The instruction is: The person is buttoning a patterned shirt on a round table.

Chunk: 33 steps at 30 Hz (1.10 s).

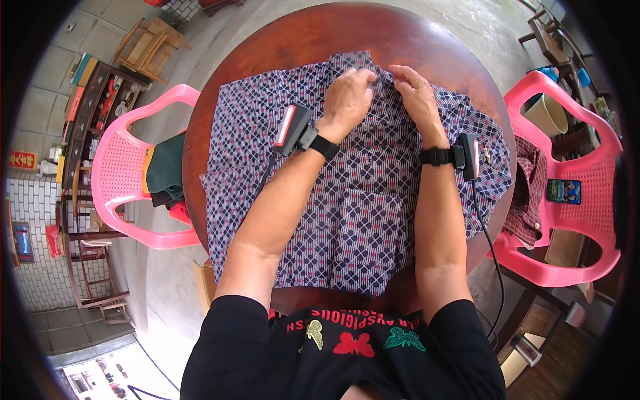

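Observation:
A patterned shirt (pixel 373 233), navy and grey with small red spots, lies spread on a round brown wooden table (pixel 267 50). Its collar area points away from me, and a pocket-like square panel shows near the front edge. My left hand (pixel 348 100) is closed at the collar, its fingers curled on the cloth. Just to the right, my right hand (pixel 417 97) rests by the collar with its fingers bent and apart. The fingertips of both hands are partly hidden. Each wrist wears a black strap with a small device.
Pink plastic chairs stand on both sides: the left chair (pixel 110 163) carries dark green cloth (pixel 167 163), the right chair (pixel 593 200) a checked cloth (pixel 527 193) and a phone-like item (pixel 564 191). A black cable (pixel 490 247) hangs from the right wrist device past the table edge.

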Each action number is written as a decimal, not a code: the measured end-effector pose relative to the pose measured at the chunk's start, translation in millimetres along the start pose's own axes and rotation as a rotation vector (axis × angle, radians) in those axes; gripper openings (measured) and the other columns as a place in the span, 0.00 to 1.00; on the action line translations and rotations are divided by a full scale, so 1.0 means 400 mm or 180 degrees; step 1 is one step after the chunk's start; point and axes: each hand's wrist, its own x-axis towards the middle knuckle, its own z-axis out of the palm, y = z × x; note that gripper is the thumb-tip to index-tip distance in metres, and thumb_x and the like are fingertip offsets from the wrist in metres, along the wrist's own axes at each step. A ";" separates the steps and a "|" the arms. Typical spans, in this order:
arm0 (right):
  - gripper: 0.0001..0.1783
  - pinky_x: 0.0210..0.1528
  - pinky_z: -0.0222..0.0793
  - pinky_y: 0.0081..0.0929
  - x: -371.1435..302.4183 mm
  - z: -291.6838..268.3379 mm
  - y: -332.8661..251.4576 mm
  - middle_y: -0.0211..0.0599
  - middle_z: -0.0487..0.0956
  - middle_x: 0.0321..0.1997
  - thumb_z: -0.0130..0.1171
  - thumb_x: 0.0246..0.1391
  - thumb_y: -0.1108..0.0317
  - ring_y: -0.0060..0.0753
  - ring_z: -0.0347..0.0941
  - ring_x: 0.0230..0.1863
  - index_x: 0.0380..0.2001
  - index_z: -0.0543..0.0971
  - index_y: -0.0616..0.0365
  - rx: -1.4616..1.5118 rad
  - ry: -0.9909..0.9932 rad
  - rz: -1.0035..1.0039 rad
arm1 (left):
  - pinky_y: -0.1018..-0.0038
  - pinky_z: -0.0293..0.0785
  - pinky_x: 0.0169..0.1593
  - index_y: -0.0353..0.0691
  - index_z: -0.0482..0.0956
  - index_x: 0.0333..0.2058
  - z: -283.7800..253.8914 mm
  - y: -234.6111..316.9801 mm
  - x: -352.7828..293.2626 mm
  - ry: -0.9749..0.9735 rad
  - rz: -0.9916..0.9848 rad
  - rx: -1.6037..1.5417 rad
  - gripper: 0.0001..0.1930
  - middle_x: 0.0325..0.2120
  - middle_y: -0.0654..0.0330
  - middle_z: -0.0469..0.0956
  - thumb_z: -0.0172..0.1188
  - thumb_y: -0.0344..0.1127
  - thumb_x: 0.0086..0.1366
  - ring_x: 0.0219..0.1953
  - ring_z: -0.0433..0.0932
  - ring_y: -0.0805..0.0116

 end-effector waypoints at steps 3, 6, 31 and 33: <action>0.17 0.49 0.69 0.28 -0.004 -0.001 -0.012 0.43 0.80 0.43 0.51 0.53 0.71 0.36 0.76 0.45 0.47 0.78 0.57 -0.0144 -0.0044 0.0061 | 0.58 0.62 0.57 0.44 0.77 0.46 -0.005 -0.005 0.003 0.0586 0.0323 0.1016 0.19 0.50 0.57 0.73 0.59 0.42 0.57 0.55 0.68 0.55; 0.16 0.49 0.70 0.28 0.003 0.001 0.000 0.43 0.80 0.43 0.51 0.54 0.72 0.35 0.76 0.45 0.46 0.78 0.58 -0.0014 0.0004 0.0021 | 0.50 0.55 0.60 0.48 0.70 0.55 0.033 -0.012 0.015 0.0750 0.0633 0.1631 0.26 0.58 0.55 0.66 0.56 0.50 0.60 0.61 0.61 0.50; 0.28 0.60 0.61 0.32 -0.050 -0.002 -0.281 0.50 0.69 0.59 0.53 0.60 0.53 0.43 0.66 0.61 0.59 0.67 0.57 0.0172 -0.0180 -0.0802 | 0.55 0.55 0.62 0.40 0.62 0.60 -0.002 -0.062 0.013 0.0560 0.0005 -0.0342 0.36 0.58 0.48 0.64 0.59 0.54 0.57 0.62 0.62 0.54; 0.24 0.56 0.64 0.30 -0.063 -0.045 -0.349 0.46 0.72 0.56 0.53 0.60 0.57 0.41 0.69 0.58 0.56 0.71 0.56 -0.0041 -0.0358 -0.1084 | 0.65 0.63 0.59 0.37 0.65 0.57 -0.061 -0.086 -0.024 0.0972 0.0088 -0.0996 0.33 0.52 0.47 0.69 0.62 0.48 0.57 0.56 0.67 0.53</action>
